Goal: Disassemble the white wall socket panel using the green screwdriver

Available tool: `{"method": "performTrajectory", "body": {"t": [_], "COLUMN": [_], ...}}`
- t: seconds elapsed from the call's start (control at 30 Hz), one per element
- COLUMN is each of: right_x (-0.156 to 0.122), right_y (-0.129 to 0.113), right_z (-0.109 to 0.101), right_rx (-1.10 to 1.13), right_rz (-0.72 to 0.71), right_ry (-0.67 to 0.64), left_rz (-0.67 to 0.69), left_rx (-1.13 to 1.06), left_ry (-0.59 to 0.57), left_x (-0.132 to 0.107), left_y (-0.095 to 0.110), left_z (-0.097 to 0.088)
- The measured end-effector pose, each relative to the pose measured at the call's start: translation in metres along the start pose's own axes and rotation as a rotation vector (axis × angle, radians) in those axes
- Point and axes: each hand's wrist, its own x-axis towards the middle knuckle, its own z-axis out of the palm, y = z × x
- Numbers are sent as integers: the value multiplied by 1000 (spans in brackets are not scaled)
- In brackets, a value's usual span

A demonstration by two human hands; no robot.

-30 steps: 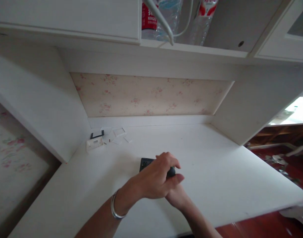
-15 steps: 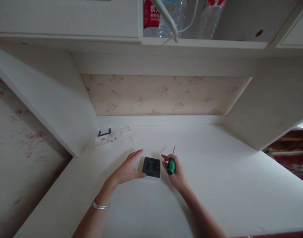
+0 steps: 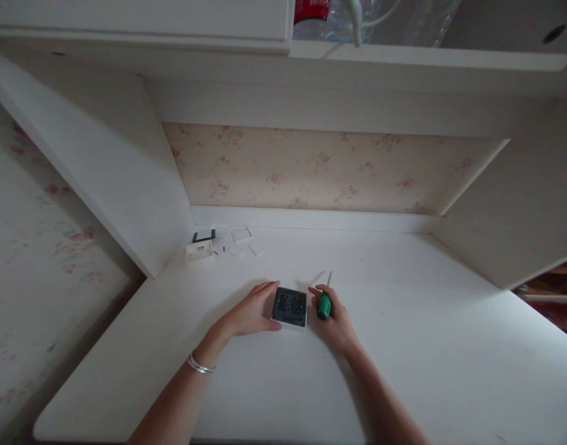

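Observation:
A black wall socket point(image 3: 289, 306) in a white back box lies face up on the white desk. My left hand point(image 3: 254, 311) grips its left side, the thumb at the near corner and the fingertips at the far one. Just right of the socket, my right hand point(image 3: 335, 318) is closed around a screwdriver point(image 3: 325, 306) with a green handle. Its metal shaft points away from me, and the tip is clear of the socket.
Near the back left of the desk point(image 3: 404, 364) lie a white box point(image 3: 199, 250), a black frame piece point(image 3: 204, 235), a white frame point(image 3: 241, 234) and several small bits. Overhead, a shelf point(image 3: 427, 57) holds plastic bottles, and a white cable point(image 3: 354, 21) hangs over its edge.
My left hand has come in against the socket, thumb and fingers now at its left corners. My right hand still holds the screwdriver beside it. The camera view has shifted somewhat.

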Motion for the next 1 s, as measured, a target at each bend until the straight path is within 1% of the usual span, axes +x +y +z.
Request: {"method": "performTrajectory", "body": {"t": [0.07,0.2,0.27,0.37,0.43,0.57,0.67,0.77,0.87,0.93,1.0], "right_x": [0,-6,-10,-14,-14,-14,-14,-14,-13,-11,-10], "right_y": [7,21,24,21,16,10,12,18,19,15,6], "right_z": [-9,-31,-38,-42,-41,-38,-37,-36,-33,-29,-25], "right_rx": [-92,-433,-588,-761,-806,-817,-803,-729,-564,-448,-397], "right_rz": [-17,-92,-106,-112,-117,-117,-131,-123,-110,-120,-143], "right_ry": [-40,-84,-131,-233,-284,-316,-297,-229,-104,-26,-1], "left_rz": [8,25,28,20,16,18,23,20,-4,-11,-12], "left_rx": [-9,2,12,20,14,-6,-19,-30,-39,-50,-61], "left_ry": [-3,12,15,2,-1,11,8,3,7,20,33], "left_x": [0,1,1,1,0,-1,-1,-1,-1,-1,-1], "left_y": [-1,-1,-1,1,3,7,10,12,13,14,15], "left_z": [1,2,2,1,2,4,5,6,6,7,8]}}
